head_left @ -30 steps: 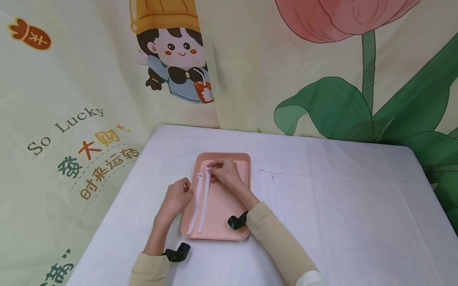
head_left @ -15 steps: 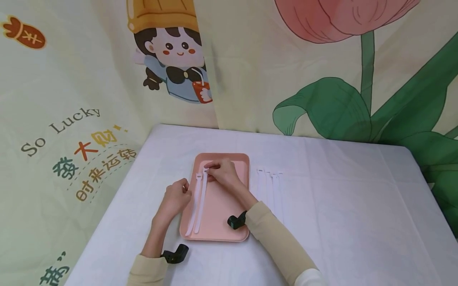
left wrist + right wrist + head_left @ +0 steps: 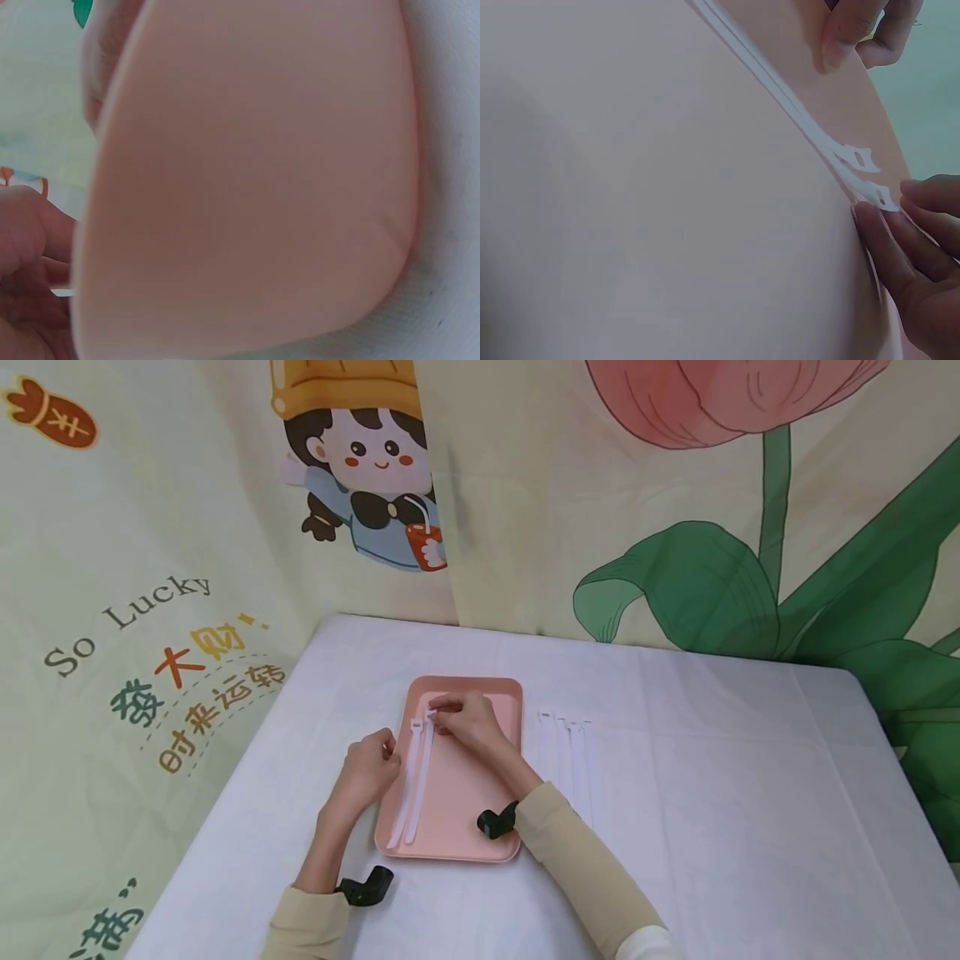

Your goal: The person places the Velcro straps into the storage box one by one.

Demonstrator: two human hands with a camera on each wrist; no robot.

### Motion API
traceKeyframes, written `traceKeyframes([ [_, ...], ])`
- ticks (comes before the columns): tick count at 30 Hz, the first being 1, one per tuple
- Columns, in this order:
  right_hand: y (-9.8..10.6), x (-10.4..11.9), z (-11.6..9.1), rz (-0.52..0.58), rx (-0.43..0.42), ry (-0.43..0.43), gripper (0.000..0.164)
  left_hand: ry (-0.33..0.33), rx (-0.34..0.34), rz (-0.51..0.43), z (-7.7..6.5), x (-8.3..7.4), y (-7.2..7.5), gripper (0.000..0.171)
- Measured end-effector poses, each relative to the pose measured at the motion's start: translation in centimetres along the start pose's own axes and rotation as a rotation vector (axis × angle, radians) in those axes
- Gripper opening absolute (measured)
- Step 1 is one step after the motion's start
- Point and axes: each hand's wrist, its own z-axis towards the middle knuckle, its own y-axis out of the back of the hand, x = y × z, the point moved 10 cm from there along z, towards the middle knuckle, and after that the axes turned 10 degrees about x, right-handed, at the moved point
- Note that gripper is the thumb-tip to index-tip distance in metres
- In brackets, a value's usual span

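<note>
My right hand (image 3: 471, 723) reaches over a pink tray (image 3: 472, 793). Its thumb and fingers pinch the slotted head of a white strap-type cable tie (image 3: 420, 777). A second white cable tie (image 3: 406, 785) lies just left of it, also lengthwise in the tray, its head (image 3: 861, 157) clear of any hand. At the tray's left rim is my left hand (image 3: 367, 770), fingers curled, with the thumb (image 3: 838, 54) inside the rim and a finger (image 3: 885, 51) at its outer side. In the left wrist view the tray wall (image 3: 255, 187) hides part of both hands.
Several more white cable ties (image 3: 573, 760) lie side by side on the white tablecloth (image 3: 720, 827), right of the tray and partly behind the right forearm. A printed cloth (image 3: 517, 543) hangs behind the table. Each wrist carries a black camera (image 3: 367, 887).
The right hand has shifted the pinched cable tie slightly left, closer to the other one. The left hand stays at the tray rim. The head view has moved a little.
</note>
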Motion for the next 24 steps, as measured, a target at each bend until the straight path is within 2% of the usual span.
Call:
traceKeyframes([
  [3,0.6,0.3,-0.3,-0.024,-0.014,0.026,0.025,-0.001,0.004,-0.001,0.2,-0.2,-0.3,0.009],
  [8,2.2,1.3,-1.1,-0.188,-0.055,0.07,0.029,-0.005,0.011,-0.012,0.5,-0.5,-0.7,0.009],
  [10,2.8,1.6,-1.4,-0.203,-0.056,0.082,0.029,-0.008,0.019,-0.016,0.5,-0.6,-0.8,0.009],
  [18,5.1,2.9,-3.5,0.024,-0.045,0.121,0.027,-0.005,0.044,-0.003,0.2,-0.6,-0.6,0.007],
  [24,7.1,3.5,-5.4,0.074,-0.088,0.099,0.026,0.008,0.06,0.011,0.1,-0.4,-0.4,0.006],
])
